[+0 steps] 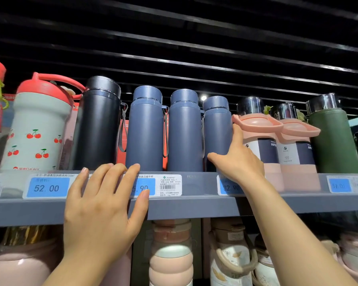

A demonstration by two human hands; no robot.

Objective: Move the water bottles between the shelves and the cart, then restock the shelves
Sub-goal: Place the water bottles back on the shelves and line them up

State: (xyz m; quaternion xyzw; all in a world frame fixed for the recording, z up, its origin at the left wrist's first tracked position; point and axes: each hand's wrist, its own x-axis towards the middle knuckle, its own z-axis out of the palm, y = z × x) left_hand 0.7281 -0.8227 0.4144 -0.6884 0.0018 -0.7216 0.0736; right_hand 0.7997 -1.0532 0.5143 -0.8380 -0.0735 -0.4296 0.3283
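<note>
**Reaching for the third blue bottle**

The left hand (103, 205) is nearest the lens, fingers straight and spread, resting flat against the shelf edge (194, 205) and half covering a price tag (151, 185). It holds nothing. The right hand (239, 159) is raised higher, at the lower part of the rightmost blue bottle (217, 131): thumb out to the left across the bottle's base, index finger pointing up along its right side, in the gap beside a pink bottle (260, 141). The fingers look extended, touching rather than wrapped, so this reads as the start of a grasp or a nudge, not a firm hold.

That blue bottle stands upright on the upper shelf, last in a row of three, with two more blue bottles (145, 131) (185, 131) and a black bottle (97, 124) to its left. A cherry bottle (37, 131) sits at the far left and a green bottle (335, 141) at the far right. More pink and cream bottles fill the shelf below. No cart is in view.

To do this step well, I would curl the right fingers fully around the body before lifting, since the smooth matte wall could slip from a fingertip hold. The pink bottle's wide handle (256, 121) overhangs close by, so the blue bottle should come straight forward, not sideways. The left hand can keep steadying at the shelf edge, ready to catch the neighbour if it rocks.
</note>
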